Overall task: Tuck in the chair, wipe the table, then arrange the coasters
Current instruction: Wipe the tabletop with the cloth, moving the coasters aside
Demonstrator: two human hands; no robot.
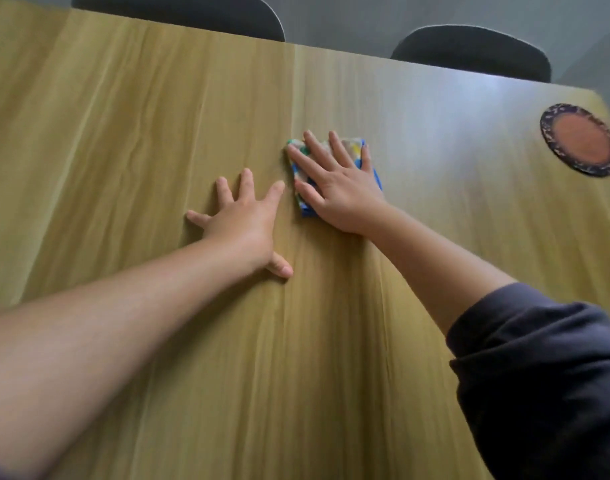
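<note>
Hands of a person press flat on a long wooden table (pixel 158 133), whose smooth yellowish top shows straight pale grain lines and a soft glare toward the far right. The right hand (pixel 334 188) lies palm down on a small folded cloth (pixel 357 150), a soft rectangle with a blue edge and a pale print of yellow and green spots. Its fingers (pixel 315 147) are spread wide and straight, not curled around the cloth; the fabric shows between them, past the fingertips and along both sides of the palm. The left hand (pixel 243 220) rests just beside it, apart from the cloth, fingers splayed open on bare wood, holding nothing. A dark rolled-up sleeve (pixel 546 368) covers the right upper arm; the left forearm is bare. One round coaster (pixel 580 140), brownish-orange in the middle with a dark speckled rim, lies well apart from the cloth near the table's right edge. Two dark chair backs (pixel 470 50) with rounded tops stand against the far edge of the table. Open wood separates the cloth from the coaster.
</note>
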